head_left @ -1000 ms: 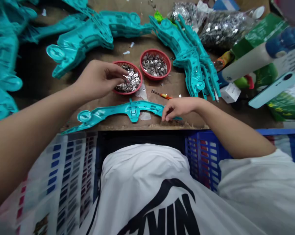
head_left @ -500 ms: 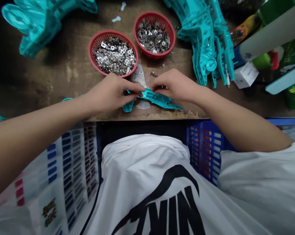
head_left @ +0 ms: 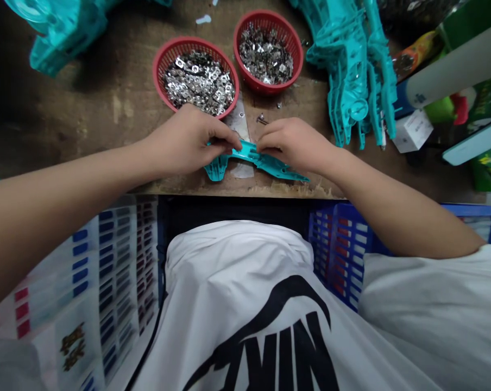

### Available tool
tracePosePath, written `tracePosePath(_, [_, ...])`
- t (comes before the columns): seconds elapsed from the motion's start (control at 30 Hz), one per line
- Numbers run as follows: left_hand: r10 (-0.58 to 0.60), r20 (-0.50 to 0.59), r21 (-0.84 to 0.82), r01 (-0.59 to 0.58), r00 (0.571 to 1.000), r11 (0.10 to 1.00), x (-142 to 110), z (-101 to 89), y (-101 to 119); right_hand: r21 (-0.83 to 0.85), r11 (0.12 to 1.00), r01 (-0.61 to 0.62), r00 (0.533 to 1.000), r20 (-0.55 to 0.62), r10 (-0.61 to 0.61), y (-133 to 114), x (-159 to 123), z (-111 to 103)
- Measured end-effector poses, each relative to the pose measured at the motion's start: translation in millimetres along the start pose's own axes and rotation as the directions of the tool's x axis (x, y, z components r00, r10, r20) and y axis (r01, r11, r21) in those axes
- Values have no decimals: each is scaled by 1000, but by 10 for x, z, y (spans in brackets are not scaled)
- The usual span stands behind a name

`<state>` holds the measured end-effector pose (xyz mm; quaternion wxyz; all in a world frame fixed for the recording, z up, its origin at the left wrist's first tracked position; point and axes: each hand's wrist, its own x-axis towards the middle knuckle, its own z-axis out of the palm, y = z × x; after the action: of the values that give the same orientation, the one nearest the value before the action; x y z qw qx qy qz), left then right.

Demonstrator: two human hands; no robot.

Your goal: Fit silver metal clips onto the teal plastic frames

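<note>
A teal plastic part with a narrow middle and flared ends lies at the table's front edge, across a flat metal strip. My left hand pinches it near its left end, thumb and forefinger close together. At the other side, the curled fingers of my right hand close on the part's upper edge. Whether either hand also has a small metal piece between the fingertips is hidden. Beyond the hands stand two red baskets: the left basket holds small metal plates, the right basket small metal clips.
Stacked teal parts rest at the back right, and another teal part at the back left. A loose screw lies beyond my right hand. A small white box sits far right. Plastic crates, one blue, flank my lap.
The view has shifted slightly, so the baskets and stacked parts appear higher and further right. Both hands stay at the teal part, with the right fingers settling lower over its edge.
</note>
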<state>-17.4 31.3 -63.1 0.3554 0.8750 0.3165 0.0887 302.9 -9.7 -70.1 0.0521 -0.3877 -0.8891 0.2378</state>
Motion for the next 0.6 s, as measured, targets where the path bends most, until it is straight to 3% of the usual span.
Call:
tracePosePath(0.13, [34,-18,-43,-35,999,998,21,3,14,-27,1000,-10,999,45,11,-17,11,-22])
tracePosePath(0.37, [84,-38,-95,-87,996,992,41,-12,32,-63,996,66,998,22,-65,-33,16,-19])
tracePosePath(0.6, [-11,-22,-118,8,1000,993,24,-1,17,-24,1000,1,997,74,0,-22,26,-40])
